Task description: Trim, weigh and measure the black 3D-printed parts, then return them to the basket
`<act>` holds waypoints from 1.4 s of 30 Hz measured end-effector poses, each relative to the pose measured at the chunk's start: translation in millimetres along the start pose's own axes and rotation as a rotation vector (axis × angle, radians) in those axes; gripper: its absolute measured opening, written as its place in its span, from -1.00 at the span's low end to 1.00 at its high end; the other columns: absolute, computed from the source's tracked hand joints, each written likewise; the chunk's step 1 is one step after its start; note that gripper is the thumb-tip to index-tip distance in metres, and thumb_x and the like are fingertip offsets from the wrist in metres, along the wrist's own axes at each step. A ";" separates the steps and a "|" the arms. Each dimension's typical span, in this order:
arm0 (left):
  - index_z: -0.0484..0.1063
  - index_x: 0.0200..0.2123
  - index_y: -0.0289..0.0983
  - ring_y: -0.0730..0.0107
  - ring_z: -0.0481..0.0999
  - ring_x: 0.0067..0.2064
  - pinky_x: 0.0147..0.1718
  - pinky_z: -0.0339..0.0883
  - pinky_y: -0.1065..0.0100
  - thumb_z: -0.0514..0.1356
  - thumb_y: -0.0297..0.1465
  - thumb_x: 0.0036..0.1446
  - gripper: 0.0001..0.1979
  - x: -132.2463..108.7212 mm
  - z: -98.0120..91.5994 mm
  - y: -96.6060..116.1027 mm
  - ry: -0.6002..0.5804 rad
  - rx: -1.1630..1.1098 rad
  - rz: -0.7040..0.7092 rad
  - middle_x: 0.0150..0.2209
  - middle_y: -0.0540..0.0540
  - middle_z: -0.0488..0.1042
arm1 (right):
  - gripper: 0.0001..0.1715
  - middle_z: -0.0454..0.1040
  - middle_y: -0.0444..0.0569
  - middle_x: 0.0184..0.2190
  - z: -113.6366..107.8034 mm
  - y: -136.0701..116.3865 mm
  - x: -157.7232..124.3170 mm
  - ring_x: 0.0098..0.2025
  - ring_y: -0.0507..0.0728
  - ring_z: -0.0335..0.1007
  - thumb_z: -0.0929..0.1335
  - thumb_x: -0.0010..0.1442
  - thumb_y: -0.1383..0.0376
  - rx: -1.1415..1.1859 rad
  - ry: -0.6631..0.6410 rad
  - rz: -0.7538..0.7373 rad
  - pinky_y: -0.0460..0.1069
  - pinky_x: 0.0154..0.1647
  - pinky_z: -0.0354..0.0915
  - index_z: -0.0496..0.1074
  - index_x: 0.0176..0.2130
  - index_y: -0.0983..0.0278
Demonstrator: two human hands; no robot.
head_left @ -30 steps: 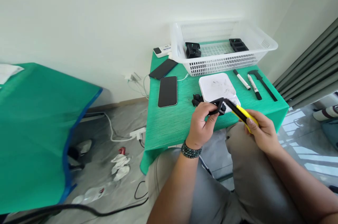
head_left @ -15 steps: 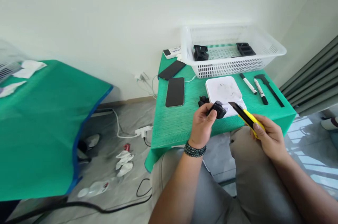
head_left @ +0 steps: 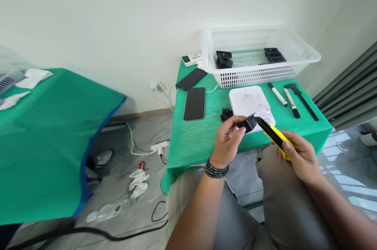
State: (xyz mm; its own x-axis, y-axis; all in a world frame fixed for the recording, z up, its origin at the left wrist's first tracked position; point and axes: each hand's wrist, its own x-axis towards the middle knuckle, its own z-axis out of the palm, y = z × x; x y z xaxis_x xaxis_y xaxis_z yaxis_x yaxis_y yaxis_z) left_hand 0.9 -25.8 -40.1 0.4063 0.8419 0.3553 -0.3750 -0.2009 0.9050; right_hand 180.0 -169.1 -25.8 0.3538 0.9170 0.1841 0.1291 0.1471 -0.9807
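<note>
Pinched in my left hand point(head_left: 228, 140) is a small black plastic part point(head_left: 249, 123), its edge tilted toward the right. My right hand point(head_left: 299, 154) grips a yellow utility knife point(head_left: 278, 138), blade pointing up and left. The blade tip is close beside the part's right edge; whether they touch I cannot tell. Behind both hands lies a white digital scale point(head_left: 250, 100) with dark smudges on its plate, its lower edge partly covered by the part and knife. Several small black pieces point(head_left: 226, 114) rest left of the scale, partly hidden by my left hand.
A white basket point(head_left: 259, 72) holding black plastic parts stands at the table's back. Two phones point(head_left: 194, 103) lie to the left. Two markers point(head_left: 291, 103) and a black caliper point(head_left: 303, 101) are on the right. Another green-covered table point(head_left: 53, 144) is at far left.
The black part has been turned in my left hand, so a thin edge now rises toward the blade. The knife has shifted slightly, and the gap between blade and part has narrowed.
</note>
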 end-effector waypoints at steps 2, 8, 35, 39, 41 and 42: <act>0.59 -0.18 -0.26 0.23 0.60 -0.07 -0.06 0.49 0.27 0.38 -0.16 0.21 -0.71 -1.3 -0.7 -0.9 -0.027 -0.027 -0.014 -0.11 -0.17 0.64 | -0.60 0.47 -0.17 -0.58 0.3 -0.8 0.4 -0.59 0.03 0.36 0.43 0.38 0.01 -0.023 -0.010 0.002 -0.09 -0.58 0.28 0.55 0.03 0.21; 0.57 -0.23 -0.28 0.20 0.62 -0.06 -0.01 0.52 0.21 0.43 -0.15 0.13 -0.68 -3.6 -0.9 -0.7 -0.093 -0.025 -0.031 -0.10 -0.20 0.64 | -0.58 0.47 -0.16 -0.58 -0.2 -4.7 1.0 -0.58 0.04 0.35 0.40 0.39 -0.03 -0.118 -0.061 -0.009 -0.07 -0.57 0.24 0.55 -0.01 0.24; 0.56 -0.20 -0.23 0.12 0.61 0.11 0.13 0.49 0.04 0.33 -0.30 0.31 -0.88 -1.1 -5.3 13.0 -0.249 0.095 0.208 -0.03 -0.25 0.64 | -0.53 0.57 -0.08 -0.38 1.7 2.4 11.6 -0.63 -0.01 0.30 0.46 0.29 -0.05 0.070 0.306 0.086 -0.08 -0.67 0.17 0.49 -0.01 0.22; 0.54 -0.17 -0.23 0.15 0.61 0.11 0.15 0.48 0.05 0.30 -0.31 0.32 -0.88 -1.9 1.4 7.2 -0.310 0.104 0.204 0.01 -0.26 0.62 | -0.52 0.54 -0.13 -0.39 10.0 -6.2 14.0 -0.59 0.00 0.37 0.54 0.20 -0.03 0.222 0.241 0.061 -0.08 -0.62 0.24 0.47 -0.04 0.17; 0.54 -0.15 -0.24 0.15 0.61 0.11 0.16 0.48 0.07 0.30 -0.31 0.32 -0.88 -3.3 5.2 5.2 -0.338 0.097 0.188 0.02 -0.26 0.61 | -0.55 0.45 -0.22 -0.48 16.9 -12.0 22.1 -0.62 -0.02 0.34 0.57 0.16 0.00 0.288 0.190 0.098 -0.10 -0.64 0.23 0.46 -0.12 0.16; 0.54 -0.14 -0.24 0.13 0.60 0.12 0.17 0.47 0.07 0.30 -0.32 0.31 -0.87 -4.0 6.7 4.8 -0.345 0.108 0.180 0.04 -0.27 0.60 | -0.56 0.40 -0.26 -0.52 21.0 -14.7 27.3 -0.64 -0.03 0.31 0.58 0.15 0.01 0.303 0.165 0.116 -0.12 -0.65 0.22 0.45 -0.15 0.16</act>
State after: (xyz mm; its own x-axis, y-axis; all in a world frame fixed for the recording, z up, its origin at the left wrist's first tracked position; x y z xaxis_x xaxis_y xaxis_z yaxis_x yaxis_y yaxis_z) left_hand 3.1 -33.5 -35.6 0.6047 0.5750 0.5511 -0.3832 -0.3966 0.8342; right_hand 168.3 -138.4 -7.8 0.4978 0.8656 0.0540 -0.1925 0.1709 -0.9663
